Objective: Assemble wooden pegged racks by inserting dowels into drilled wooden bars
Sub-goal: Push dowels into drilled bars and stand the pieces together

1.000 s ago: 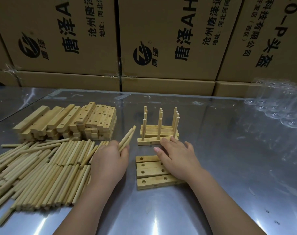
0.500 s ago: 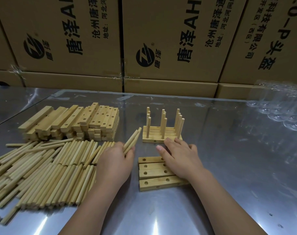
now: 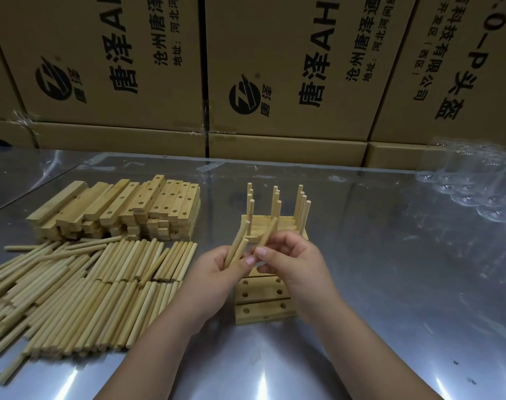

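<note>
My left hand [image 3: 217, 272] grips two wooden dowels [image 3: 237, 246] that point up and to the right. My right hand [image 3: 298, 264] pinches a third dowel [image 3: 268, 232] right beside them, above several flat drilled bars [image 3: 263, 308] lying side by side on the steel table. Just behind my hands stand finished racks [image 3: 277, 215], bars with upright pegs in rows. Part of the flat bars is hidden under my right wrist.
A wide pile of loose dowels [image 3: 81, 287] covers the table's left side. Behind it lies a stack of drilled bars [image 3: 121, 209]. Cardboard boxes [image 3: 289, 70] wall off the back edge. Clear plastic packaging [image 3: 482, 186] lies at the far right.
My left hand has carried its dowels right, over the flat bars. My right hand has lifted off the bars and taken hold of one dowel.
</note>
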